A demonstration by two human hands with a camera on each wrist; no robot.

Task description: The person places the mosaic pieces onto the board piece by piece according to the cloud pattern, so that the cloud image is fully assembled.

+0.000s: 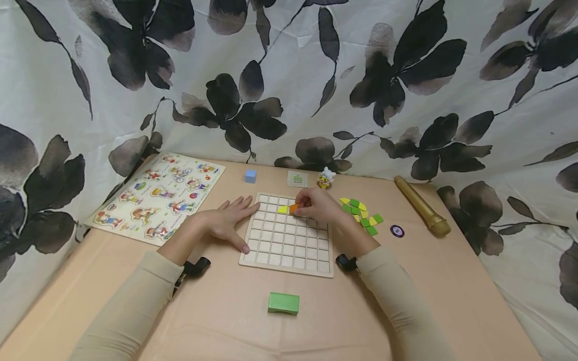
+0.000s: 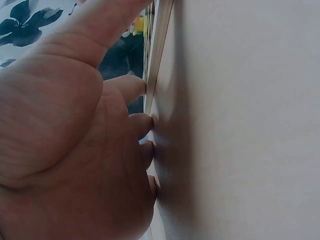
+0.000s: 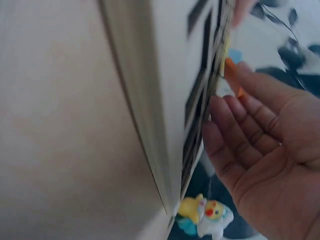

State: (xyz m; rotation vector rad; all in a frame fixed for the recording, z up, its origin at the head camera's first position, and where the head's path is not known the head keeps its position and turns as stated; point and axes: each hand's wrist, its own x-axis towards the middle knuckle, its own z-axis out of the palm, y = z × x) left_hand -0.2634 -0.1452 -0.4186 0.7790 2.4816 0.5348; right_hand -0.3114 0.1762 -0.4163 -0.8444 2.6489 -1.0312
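Note:
A pale wooden grid board (image 1: 289, 245) lies on the table, with a yellow tile (image 1: 282, 209) in one of its upper squares. Just right of that tile, my right hand (image 1: 318, 204) pinches an orange tile (image 1: 293, 208) between thumb and fingers, as the right wrist view also shows with the orange tile (image 3: 231, 72) at the board's surface. My left hand (image 1: 226, 220) is spread along the board's left side, fingers straight. Its thumb touches the lower left edge and its fingertips the upper left; the left wrist view shows the palm of the left hand (image 2: 75, 130).
Green and yellow tiles (image 1: 361, 213) lie in a pile to the right, beside a dark round disc (image 1: 397, 231) and a gold microphone (image 1: 422, 208). Behind the board are a blue cube (image 1: 250, 176), a small card (image 1: 297, 179) and a toy figure (image 1: 325, 178). A sticker sheet (image 1: 158, 198) lies left, a green block (image 1: 283, 303) in front.

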